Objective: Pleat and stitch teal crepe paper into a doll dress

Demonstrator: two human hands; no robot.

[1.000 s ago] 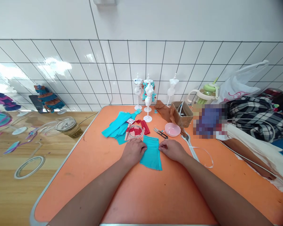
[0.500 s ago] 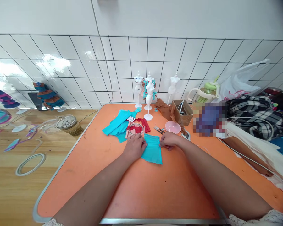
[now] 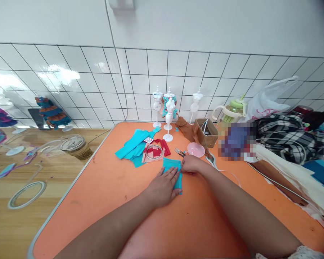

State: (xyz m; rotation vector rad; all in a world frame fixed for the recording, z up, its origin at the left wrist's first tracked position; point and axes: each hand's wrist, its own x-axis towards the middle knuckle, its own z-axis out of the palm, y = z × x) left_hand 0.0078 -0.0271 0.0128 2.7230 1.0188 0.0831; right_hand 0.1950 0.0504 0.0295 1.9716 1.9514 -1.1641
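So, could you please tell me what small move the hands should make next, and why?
Probably smooth the turquoise fabric gently toward its lower edge with the left hand: its fingers lie spread across the piece, while the right hand sits at the right edge, seemingly able to steady it.

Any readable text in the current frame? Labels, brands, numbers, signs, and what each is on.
None readable.
White-and-red tag on the turquoise cloth pile: print too small.
Plastic bag at right: pinkish-red marking, not legible.
Pixelated patch at right: obscured, nothing readable.
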